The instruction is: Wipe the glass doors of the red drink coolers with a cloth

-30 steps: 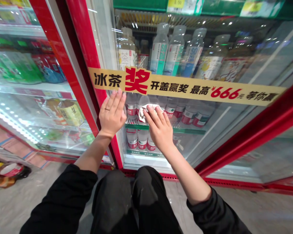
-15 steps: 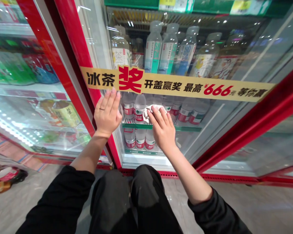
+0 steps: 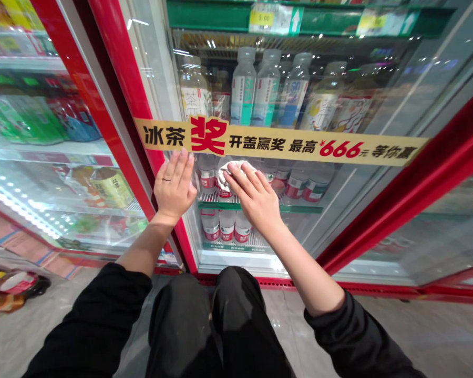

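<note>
My right hand (image 3: 256, 199) presses a crumpled white cloth (image 3: 236, 169) against the glass door (image 3: 279, 231) of a drinks fridge, just under a yellow sticker strip (image 3: 271, 143) with Chinese lettering and "666". The fingers lie over the cloth and cover part of it. My left hand (image 3: 174, 186) rests with outstretched fingers at the door's left side, by the red frame (image 3: 136, 94); it holds nothing and wears a ring. Behind the glass stand red-labelled water bottles (image 3: 242, 231) on the lower shelves and soda bottles (image 3: 243, 89) above.
To the left, another fridge (image 3: 43, 152) holds green bottles and packs. On the floor at far left lie dark bottles with red labels (image 3: 18, 283) beside cardboard boxes (image 3: 23, 236). A diagonal red frame (image 3: 410, 189) borders the door's right side. My knees (image 3: 208, 294) are close to the fridge base.
My right hand has slid the cloth a little to the left across the glass. The left hand stays in place, and the view has tilted slightly upward.
</note>
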Tool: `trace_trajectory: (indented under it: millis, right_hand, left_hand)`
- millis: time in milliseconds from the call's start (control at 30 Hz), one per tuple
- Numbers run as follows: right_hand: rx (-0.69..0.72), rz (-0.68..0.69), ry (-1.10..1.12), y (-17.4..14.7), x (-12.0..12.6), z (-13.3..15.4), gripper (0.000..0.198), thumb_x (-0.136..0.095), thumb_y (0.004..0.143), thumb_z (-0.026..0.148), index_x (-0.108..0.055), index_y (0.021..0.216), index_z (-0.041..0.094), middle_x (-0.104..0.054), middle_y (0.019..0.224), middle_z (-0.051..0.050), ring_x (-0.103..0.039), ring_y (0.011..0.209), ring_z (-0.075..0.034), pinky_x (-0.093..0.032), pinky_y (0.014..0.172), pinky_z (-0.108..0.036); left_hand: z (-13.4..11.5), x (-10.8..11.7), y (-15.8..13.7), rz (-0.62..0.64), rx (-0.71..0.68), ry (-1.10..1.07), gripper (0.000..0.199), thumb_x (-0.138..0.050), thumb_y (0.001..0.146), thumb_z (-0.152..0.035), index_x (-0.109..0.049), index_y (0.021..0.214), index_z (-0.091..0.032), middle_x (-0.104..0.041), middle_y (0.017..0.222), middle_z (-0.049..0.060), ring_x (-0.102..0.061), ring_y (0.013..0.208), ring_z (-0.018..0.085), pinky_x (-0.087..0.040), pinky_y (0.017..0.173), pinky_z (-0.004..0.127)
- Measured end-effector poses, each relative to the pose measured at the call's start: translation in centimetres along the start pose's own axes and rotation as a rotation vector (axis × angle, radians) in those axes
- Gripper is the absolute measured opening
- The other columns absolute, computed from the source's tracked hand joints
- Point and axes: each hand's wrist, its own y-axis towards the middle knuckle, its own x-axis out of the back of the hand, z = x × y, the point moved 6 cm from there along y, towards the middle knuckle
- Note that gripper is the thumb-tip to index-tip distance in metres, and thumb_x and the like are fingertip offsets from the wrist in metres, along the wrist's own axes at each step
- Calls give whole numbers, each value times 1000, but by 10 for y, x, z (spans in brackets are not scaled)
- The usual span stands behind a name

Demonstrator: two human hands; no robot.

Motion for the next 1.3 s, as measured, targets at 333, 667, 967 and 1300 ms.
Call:
trace_trajectory:
  millis: [333,667,967,1300]
  right_hand:
    - [-67,-1,-37,-36,-14,-3,71,-41,111,8,-29,177,32,-48,178,-2,-41,168,-20,-38,139,-42]
    - [-250,-97,-73,-44,6,-40,79,-37,105,3,-24,179,29,-43,181,-7,-36,170,-26,-40,138,-55]
    - [-183,-25,-60,-51,3,-40,64,-43,112,17,-37,175,30,-46,178,-7,-40,168,-23,-34,140,-49]
    - [-198,16,-52,-58,6,-33,70,-41,109,9,-38,174,32,-48,177,-5,-41,168,-21,-32,140,-47]
  left_hand:
    - [-21,-3,-2,-7,114,-33,83,-50,98,-14,-28,178,-22,-34,181,6,-27,172,26,-10,146,47]
    - [-89,20,22,-26,-132,-5,90,-48,102,-8,-10,180,-26,-32,182,3,-32,170,20,-22,143,39]
    - [-113,-20,31,126,-46,13,83,-48,100,-9,-23,179,-18,-32,182,9,-31,171,23,-18,144,42]
    - [-105,-24,30,175,-9,-35,83,-52,100,-12,-27,178,-19,-33,182,10,-29,172,26,-16,144,45]
